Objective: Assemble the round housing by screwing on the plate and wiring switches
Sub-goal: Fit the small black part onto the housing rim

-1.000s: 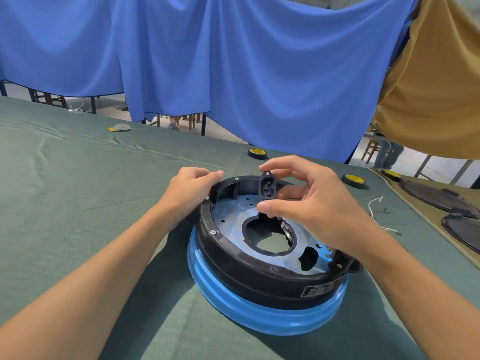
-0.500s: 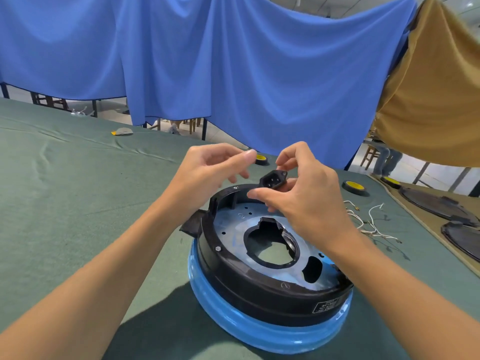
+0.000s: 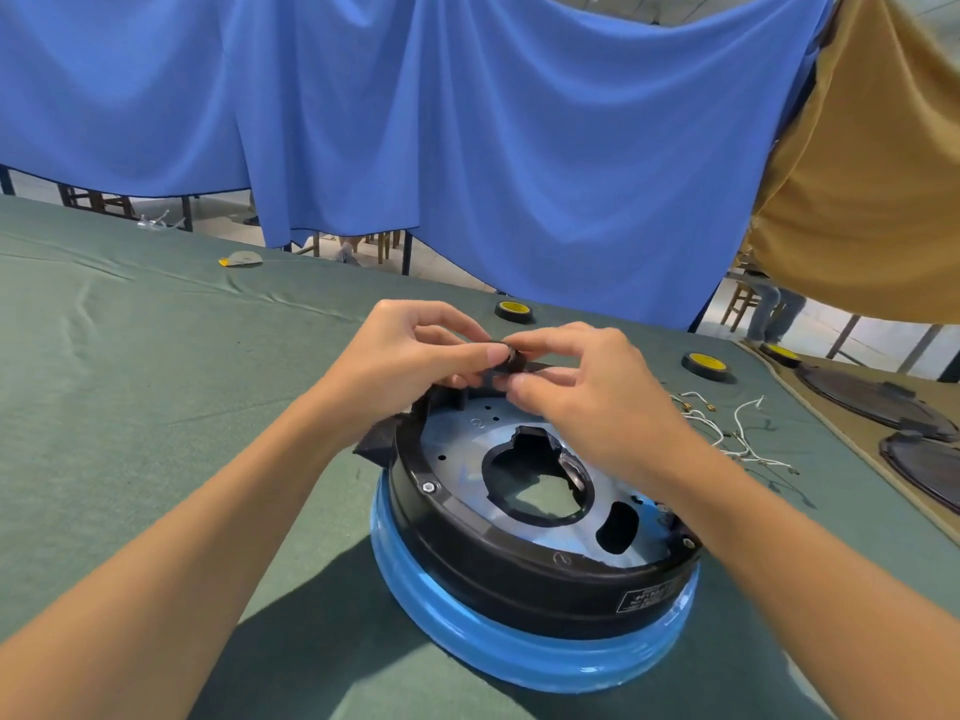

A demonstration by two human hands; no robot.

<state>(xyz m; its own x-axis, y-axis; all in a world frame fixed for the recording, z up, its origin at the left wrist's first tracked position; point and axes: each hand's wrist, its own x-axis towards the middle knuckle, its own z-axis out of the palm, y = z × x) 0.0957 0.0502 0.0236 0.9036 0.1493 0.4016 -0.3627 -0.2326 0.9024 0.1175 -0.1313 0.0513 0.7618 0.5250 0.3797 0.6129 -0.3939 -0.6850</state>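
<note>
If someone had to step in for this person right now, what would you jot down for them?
Left hand and right hand: both pinch a small black part over the far rim of the housing.
Housing sits on the green table, plate inside it, screw heads showing at its edge.
Wires lie loose on the table, right of the housing.
To do: fit the part, connect the wires.

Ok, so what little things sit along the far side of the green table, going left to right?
Grey and yellow scrap → first yellow-topped black disc → second yellow-topped disc → third yellow-topped disc → dark round plates.
</note>
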